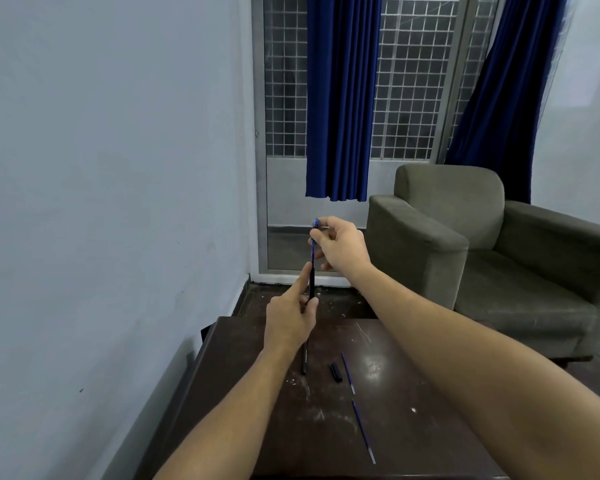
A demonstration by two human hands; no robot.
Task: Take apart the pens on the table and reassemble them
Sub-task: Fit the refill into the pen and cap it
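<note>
Pens look mostly apart: refills point(363, 433) and cap point(336, 371) loose on the surface point(413, 358), left hand point(288, 323) fingers gripping a barrel point(311, 282), right hand point(340, 247) fingers pinching its tip point(315, 223).

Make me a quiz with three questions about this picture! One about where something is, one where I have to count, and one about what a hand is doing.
1. Where is the small black cap?
A. on the armchair
B. on the table, beside a thin blue refill
C. on the floor

2. How many thin blue refills lie on the table?
A. one
B. four
C. two

3. What is the right hand doing?
A. pinching the top of the upright pen
B. lying flat on the table
C. pulling a curtain

Answers:
1 B: the cap lies on the dark tabletop, just left of the farther refill.
2 C: one refill lies by the cap and another lies nearer the person.
3 A: its fingertips pinch the pen's blue top, while the left hand grips the barrel lower down.
</note>
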